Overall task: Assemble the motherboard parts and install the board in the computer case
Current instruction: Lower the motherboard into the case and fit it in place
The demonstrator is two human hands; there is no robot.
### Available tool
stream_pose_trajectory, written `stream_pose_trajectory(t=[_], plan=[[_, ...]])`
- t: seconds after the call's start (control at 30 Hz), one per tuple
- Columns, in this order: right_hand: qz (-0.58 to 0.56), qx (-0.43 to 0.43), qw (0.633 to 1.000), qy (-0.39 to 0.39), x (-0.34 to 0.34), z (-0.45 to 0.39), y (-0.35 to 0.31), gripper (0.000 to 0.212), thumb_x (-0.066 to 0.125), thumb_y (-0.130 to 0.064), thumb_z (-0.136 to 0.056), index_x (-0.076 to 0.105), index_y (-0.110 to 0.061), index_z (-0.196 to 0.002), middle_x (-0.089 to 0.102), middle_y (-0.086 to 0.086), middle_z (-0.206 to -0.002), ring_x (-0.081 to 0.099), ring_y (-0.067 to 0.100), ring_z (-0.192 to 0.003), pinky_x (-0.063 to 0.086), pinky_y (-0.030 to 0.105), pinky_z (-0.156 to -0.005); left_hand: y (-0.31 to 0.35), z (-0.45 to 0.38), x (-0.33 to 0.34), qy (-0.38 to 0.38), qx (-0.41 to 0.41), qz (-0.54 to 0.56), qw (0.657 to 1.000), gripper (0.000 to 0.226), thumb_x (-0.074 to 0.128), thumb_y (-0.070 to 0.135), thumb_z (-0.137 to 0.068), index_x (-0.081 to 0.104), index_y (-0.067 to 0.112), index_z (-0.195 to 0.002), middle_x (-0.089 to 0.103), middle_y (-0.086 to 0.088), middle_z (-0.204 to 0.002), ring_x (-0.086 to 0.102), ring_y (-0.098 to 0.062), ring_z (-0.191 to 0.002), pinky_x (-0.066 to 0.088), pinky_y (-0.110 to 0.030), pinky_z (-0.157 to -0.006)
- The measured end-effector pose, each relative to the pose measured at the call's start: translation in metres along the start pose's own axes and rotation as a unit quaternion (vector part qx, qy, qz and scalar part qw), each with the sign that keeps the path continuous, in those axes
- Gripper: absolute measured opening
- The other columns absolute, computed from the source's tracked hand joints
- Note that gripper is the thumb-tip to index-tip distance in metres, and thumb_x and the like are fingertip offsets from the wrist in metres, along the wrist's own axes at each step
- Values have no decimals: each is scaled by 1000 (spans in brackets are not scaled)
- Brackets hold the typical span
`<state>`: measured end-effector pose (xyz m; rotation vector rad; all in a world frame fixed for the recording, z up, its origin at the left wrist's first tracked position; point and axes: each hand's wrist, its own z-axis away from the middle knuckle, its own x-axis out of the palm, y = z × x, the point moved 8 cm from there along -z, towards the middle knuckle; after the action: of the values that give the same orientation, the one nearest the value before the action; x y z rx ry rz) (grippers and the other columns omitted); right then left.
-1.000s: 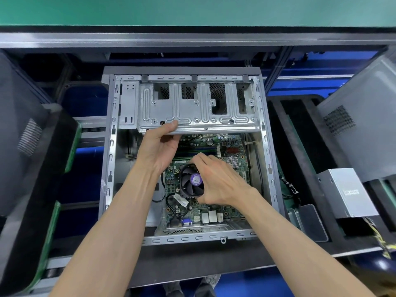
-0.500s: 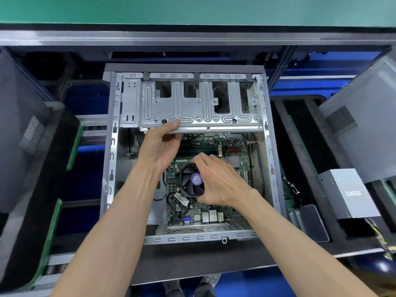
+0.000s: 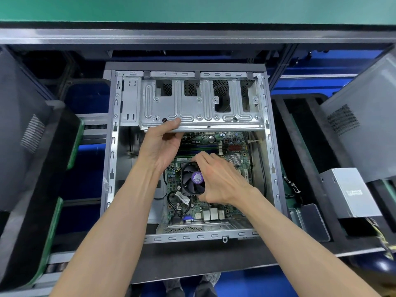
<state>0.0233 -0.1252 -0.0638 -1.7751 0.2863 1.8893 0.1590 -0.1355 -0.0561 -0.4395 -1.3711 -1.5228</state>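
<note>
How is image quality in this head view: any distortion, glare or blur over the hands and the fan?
Head view: wide-angle bowing bends the shelf rail and stretches the forearms; lighting is even, with mild sheen on the drive cage; left hand, right hand and fan look sharp.

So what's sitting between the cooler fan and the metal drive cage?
In the head view, a stretch of green motherboard with dark memory slots lies between the cooler fan and the drive cage.
</note>
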Motion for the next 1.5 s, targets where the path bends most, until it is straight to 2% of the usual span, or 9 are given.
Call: stream_pose_trajectory(t=[0.1, 0.27, 0.53, 0.67, 1.07, 1.23, 1.5], plan=[[3, 1, 1000, -2, -1, 1, -1, 77, 83, -42, -60, 43, -11, -119, 49, 2, -112, 49, 23, -87, 45, 35, -65, -1, 0, 0, -1, -3, 6, 1000, 27, 57, -12, -85, 75, 0, -69, 69, -9, -76, 68, -18, -79, 57, -26, -85], [0, 3, 1000, -7, -2, 0, -1, 74, 82, -40, -60, 44, -11, -117, 49, 3, -109, 48, 23, -84, 50, 37, -66, 0, -1, -1, 2, -1, 6, 1000, 30, 56, -13, -86, 75, 0, -67, 69, -9, -75, 70, -17, -76, 57, -24, -83], [-6, 8, 1000, -16, 1, -1, 1, 74, 83, -41, -60, 42, -11, -115, 49, 3, -108, 48, 22, -84, 50, 38, -66, -1, -2, -2, 14, -3, 14, 1000, 30, 56, -14, -86, 74, 0, -67, 69, -9, -74, 69, -18, -77, 57, -26, -88], [-4, 8, 1000, -13, 1, -1, 1, 74, 83, -41, -60, 42, -11, -114, 49, 3, -107, 47, 22, -83, 48, 37, -65, 0, -1, -1, 7, -2, 11, 1000, 32, 55, -13, -87, 75, 1, -66, 69, -8, -73, 70, -17, -75, 57, -23, -80], [-4, 4, 1000, 1, -1, 0, 0, 69, 81, -39, -59, 43, -11, -109, 49, 3, -102, 45, 21, -78, 41, 34, -59, 0, 2, 3, -19, 2, 17, 1000, 32, 56, -13, -86, 75, 2, -66, 69, -6, -71, 71, -15, -73, 56, -22, -77], [-12, 5, 1000, 3, 0, 1, 0, 71, 82, -38, -59, 44, -10, -113, 49, 2, -104, 47, 21, -82, 43, 34, -63, 0, 3, 2, -13, 3, 16, 1000, 32, 56, -13, -86, 75, 2, -66, 70, -7, -72, 71, -16, -73, 56, -22, -76], [-38, 7, 999, 8, -1, 3, -1, 80, 84, -37, -60, 44, -9, -124, 50, 3, -115, 48, 23, -94, 50, 41, -78, 0, 5, 2, -16, 4, 21, 1000, 31, 56, -13, -86, 75, 1, -67, 70, -8, -74, 71, -17, -75, 56, -23, -79]])
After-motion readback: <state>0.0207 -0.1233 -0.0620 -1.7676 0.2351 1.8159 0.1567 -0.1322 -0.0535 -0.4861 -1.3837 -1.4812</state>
